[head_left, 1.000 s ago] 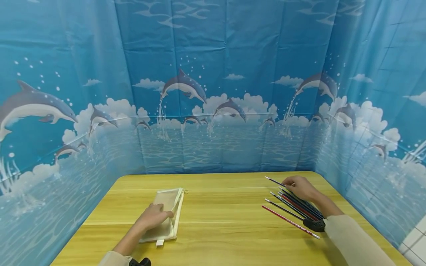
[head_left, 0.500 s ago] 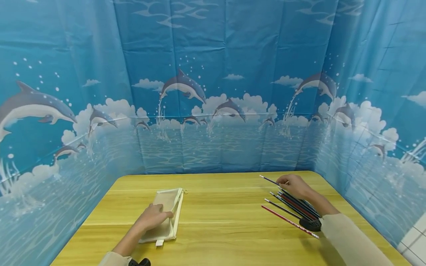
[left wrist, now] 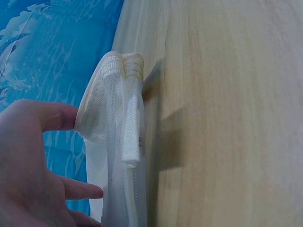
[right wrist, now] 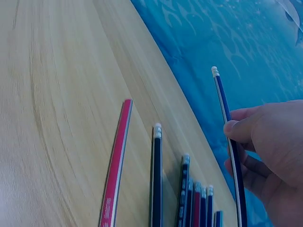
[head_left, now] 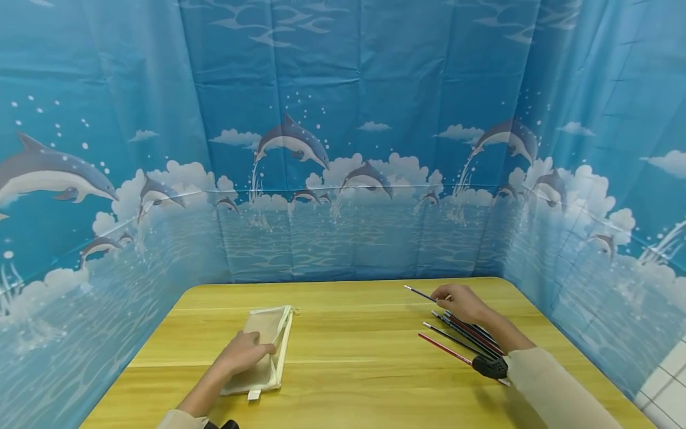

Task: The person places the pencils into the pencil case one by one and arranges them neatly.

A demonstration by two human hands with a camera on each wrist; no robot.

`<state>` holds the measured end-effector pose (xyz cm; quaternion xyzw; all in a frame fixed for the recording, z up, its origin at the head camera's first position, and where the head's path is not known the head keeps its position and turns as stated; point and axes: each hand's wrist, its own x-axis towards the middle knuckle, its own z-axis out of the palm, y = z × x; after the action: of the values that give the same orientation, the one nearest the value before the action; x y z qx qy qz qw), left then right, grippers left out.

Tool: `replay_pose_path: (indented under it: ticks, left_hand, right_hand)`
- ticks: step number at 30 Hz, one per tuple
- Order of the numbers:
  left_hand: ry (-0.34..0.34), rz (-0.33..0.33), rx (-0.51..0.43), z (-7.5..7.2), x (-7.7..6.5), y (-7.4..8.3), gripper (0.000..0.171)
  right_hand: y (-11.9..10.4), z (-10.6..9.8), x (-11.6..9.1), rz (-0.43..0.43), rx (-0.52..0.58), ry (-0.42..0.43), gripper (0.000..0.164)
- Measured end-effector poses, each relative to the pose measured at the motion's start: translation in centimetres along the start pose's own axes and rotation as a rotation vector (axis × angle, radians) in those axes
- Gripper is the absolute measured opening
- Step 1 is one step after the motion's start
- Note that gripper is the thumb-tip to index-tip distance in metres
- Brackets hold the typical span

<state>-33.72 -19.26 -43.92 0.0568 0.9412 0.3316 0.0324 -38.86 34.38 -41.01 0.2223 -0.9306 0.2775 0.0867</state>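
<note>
A cream mesh zip pouch [head_left: 262, 372] lies at the left of the table, its zipped edge toward the middle. My left hand [head_left: 243, 351] holds its upper side, thumb near the zip. In the left wrist view, the pouch's mouth [left wrist: 109, 71] stands slightly raised, with the thumb and fingers [left wrist: 83, 189] spread against the fabric. My right hand [head_left: 463, 304] pinches a dark blue pencil [right wrist: 221, 92] with a white eraser end, held raised over the far right of the table. Several pencils [right wrist: 184, 179] lie below it, mostly dark, eraser ends pointing away. A red pencil [right wrist: 118, 156] lies nearest the table's middle.
The wooden table [head_left: 348, 369] has rounded far corners. A blue dolphin-print curtain [head_left: 343, 238] hangs close behind it and along both sides. White tiles [head_left: 664, 381] show at the lower right. A black wrist device [head_left: 489, 366] sits over the pencils in the head view.
My right hand has moved left with the pinched pencil, drawing it away from the other pencils. My left hand stays on the pouch. The head view has shifted slightly.
</note>
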Motion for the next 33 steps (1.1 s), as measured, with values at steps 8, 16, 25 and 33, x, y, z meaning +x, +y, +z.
replay_pose_path:
  ticks: [8, 16, 25, 33]
  left_hand:
    - [0.000, 0.002, 0.005, 0.0, 0.1, 0.0, 0.084]
    - [-0.005, 0.014, 0.016, 0.2, 0.2, 0.0, 0.084]
    - [-0.016, 0.020, 0.010, 0.3, 0.2, 0.1, 0.083]
    - [-0.008, 0.006, 0.014, 0.0, 0.0, -0.1, 0.085]
  right_hand:
    - [-1.7, 0.4, 0.9, 0.013, 0.039, -0.019, 0.020]
    - [-3.2, 1.6, 1.7, 0.043, 0.099, -0.036, 0.020]
    - [-4.8, 2.9, 2.3, 0.059, 0.135, -0.055, 0.019]
    - [-6.5, 4.2, 3.7, 0.095, 0.201, -0.084, 0.018]
